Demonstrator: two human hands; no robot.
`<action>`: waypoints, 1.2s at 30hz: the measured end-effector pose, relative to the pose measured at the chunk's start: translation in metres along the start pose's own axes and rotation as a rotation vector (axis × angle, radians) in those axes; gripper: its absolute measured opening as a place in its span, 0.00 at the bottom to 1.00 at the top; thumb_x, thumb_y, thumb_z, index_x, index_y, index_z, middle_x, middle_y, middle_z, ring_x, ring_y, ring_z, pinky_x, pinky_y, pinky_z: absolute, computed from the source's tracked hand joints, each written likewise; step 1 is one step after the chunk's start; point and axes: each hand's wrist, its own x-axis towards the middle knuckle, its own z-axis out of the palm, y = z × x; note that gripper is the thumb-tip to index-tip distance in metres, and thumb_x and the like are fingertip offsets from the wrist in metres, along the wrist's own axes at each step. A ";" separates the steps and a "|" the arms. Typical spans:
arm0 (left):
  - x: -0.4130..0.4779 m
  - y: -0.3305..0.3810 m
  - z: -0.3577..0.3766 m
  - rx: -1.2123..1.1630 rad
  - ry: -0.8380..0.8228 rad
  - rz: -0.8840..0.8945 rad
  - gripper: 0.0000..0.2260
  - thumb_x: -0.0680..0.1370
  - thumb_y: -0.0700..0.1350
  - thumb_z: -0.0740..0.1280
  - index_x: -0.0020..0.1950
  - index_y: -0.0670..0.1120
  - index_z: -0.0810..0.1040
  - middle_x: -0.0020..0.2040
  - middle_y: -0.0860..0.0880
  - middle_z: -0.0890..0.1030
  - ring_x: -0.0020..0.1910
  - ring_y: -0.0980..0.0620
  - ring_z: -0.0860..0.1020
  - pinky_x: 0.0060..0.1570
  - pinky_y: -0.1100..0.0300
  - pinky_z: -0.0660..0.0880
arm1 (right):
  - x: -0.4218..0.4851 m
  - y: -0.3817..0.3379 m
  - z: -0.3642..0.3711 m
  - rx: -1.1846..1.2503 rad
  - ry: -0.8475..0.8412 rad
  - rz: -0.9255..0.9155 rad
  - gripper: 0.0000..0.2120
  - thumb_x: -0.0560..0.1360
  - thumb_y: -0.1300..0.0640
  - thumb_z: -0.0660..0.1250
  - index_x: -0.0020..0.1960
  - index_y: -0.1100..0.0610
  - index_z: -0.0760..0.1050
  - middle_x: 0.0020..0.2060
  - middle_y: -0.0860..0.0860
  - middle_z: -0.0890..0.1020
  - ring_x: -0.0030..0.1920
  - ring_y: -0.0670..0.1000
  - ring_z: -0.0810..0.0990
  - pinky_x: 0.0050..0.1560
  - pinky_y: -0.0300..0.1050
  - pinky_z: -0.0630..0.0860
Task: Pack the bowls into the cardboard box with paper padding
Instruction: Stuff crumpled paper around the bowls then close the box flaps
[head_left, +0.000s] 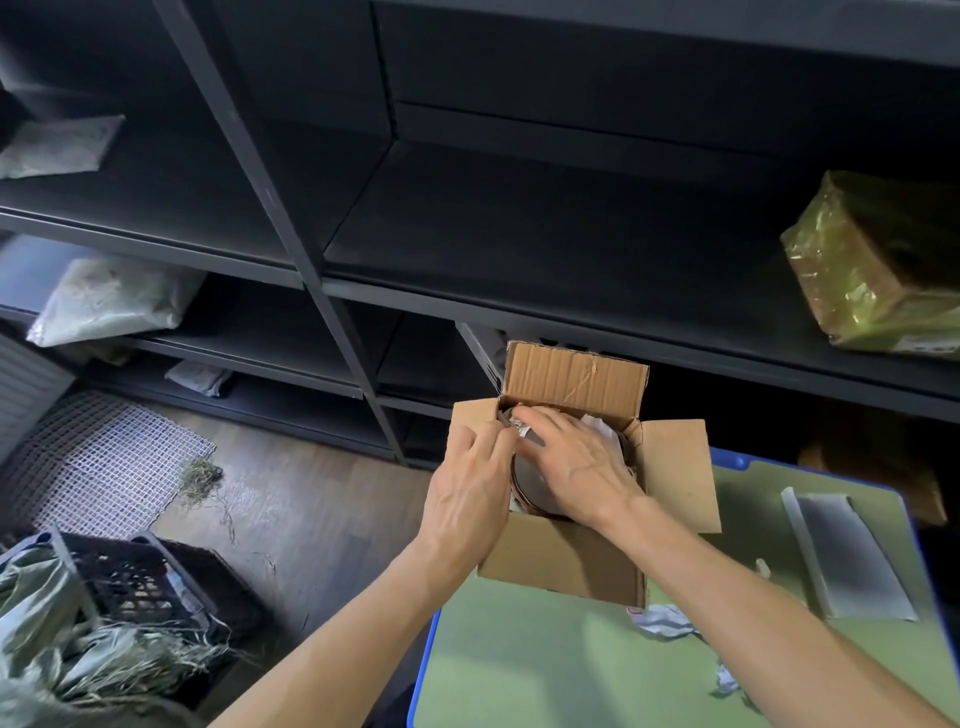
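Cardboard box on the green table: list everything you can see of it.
The brown corrugated cardboard box sits upright near the far left corner of the green table, top open. Its far flap stands up; the left and right flaps splay outward. Inside show dark round bowls and white crumpled paper. The right hand lies flat across the contents; the left hand reaches over the left flap, fingers curled at the far left corner, on what is unclear.

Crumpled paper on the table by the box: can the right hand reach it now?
Probably yes: the crumpled paper lies uncovered beside the cardboard box; the right hand just has to come out of it.
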 end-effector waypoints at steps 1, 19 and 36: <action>0.000 -0.001 0.000 0.040 0.004 0.020 0.14 0.76 0.39 0.67 0.62 0.46 0.74 0.63 0.48 0.73 0.51 0.47 0.71 0.43 0.57 0.79 | -0.002 0.000 -0.001 -0.017 0.016 -0.023 0.29 0.75 0.58 0.64 0.75 0.48 0.64 0.75 0.48 0.65 0.73 0.52 0.67 0.68 0.53 0.68; 0.004 -0.007 0.002 0.228 -0.128 0.040 0.13 0.77 0.47 0.65 0.61 0.45 0.77 0.69 0.45 0.68 0.56 0.45 0.71 0.44 0.56 0.77 | 0.002 -0.001 -0.015 -0.053 0.043 -0.085 0.23 0.71 0.63 0.68 0.66 0.55 0.76 0.67 0.52 0.76 0.67 0.55 0.73 0.67 0.51 0.71; -0.004 -0.007 0.006 0.148 -0.120 0.064 0.13 0.80 0.48 0.58 0.59 0.46 0.78 0.71 0.45 0.66 0.60 0.45 0.68 0.55 0.53 0.77 | -0.005 -0.012 -0.013 -0.004 0.009 -0.004 0.30 0.77 0.57 0.63 0.78 0.54 0.60 0.76 0.49 0.64 0.76 0.50 0.62 0.76 0.50 0.59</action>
